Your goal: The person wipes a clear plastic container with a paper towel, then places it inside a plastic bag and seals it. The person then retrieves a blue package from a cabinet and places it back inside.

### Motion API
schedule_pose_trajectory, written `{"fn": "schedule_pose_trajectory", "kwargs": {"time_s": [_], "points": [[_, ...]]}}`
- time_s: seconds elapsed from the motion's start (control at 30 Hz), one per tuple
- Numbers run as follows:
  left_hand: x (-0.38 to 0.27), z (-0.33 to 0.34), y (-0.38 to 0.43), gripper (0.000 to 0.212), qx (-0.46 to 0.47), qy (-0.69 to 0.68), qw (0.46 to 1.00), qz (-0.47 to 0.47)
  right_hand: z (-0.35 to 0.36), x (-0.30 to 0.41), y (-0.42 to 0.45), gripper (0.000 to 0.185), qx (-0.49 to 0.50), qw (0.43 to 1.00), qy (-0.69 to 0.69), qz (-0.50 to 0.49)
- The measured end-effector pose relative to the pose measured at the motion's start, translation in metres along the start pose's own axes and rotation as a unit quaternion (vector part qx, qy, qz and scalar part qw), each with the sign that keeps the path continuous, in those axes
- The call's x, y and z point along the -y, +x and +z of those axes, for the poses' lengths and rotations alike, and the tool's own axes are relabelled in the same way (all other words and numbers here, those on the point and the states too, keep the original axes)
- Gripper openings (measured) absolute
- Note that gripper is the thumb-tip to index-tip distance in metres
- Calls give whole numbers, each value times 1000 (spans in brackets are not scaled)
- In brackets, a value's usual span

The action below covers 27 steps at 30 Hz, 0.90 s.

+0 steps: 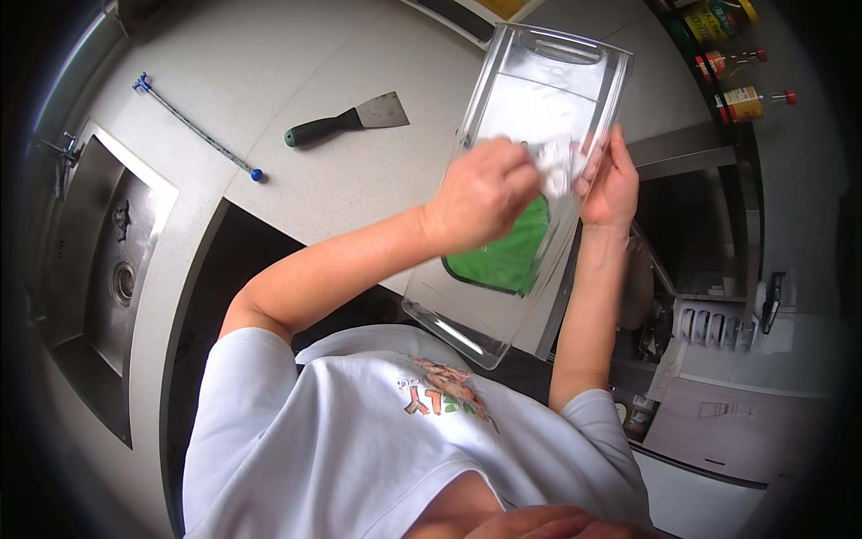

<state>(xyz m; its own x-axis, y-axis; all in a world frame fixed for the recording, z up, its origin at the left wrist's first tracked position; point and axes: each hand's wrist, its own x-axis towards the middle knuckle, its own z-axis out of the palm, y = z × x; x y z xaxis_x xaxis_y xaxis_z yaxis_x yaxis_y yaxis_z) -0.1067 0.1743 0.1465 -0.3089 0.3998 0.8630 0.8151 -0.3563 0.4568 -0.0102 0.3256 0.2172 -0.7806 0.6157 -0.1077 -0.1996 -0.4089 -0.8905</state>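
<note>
A clear plastic bin with a handle at each end is tilted over the counter edge. My right hand grips its right side, the fingers seen through the plastic. My left hand is closed on a crumpled white cloth or tissue, blurred, over the middle of the bin. A green cloth with a dark border shows through the plastic under the left hand. On the counter at left lie a scraper with a black handle and a thin rod with blue ends.
A steel sink with a faucet is at the far left of the pale counter. A dark opening lies below the counter edge. At right are a black glass-fronted appliance, a rack with white dishes, and bottles with red caps.
</note>
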Motion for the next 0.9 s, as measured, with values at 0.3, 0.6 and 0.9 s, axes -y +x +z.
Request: {"fn": "schedule_pose_trajectory", "kwargs": {"time_s": [0.3,0.6,0.9], "points": [[60,-1,50,25,-45,143,988,25,4,-13,-14,29,100,995,28,-3],[31,-4,-19,24,24,62,997,-39,-12,-5,-20,27,108,990,75,-59],[83,-30,53,21,-74,-55,967,-237,11,-11,-38,29,135,988,8,-76]]}}
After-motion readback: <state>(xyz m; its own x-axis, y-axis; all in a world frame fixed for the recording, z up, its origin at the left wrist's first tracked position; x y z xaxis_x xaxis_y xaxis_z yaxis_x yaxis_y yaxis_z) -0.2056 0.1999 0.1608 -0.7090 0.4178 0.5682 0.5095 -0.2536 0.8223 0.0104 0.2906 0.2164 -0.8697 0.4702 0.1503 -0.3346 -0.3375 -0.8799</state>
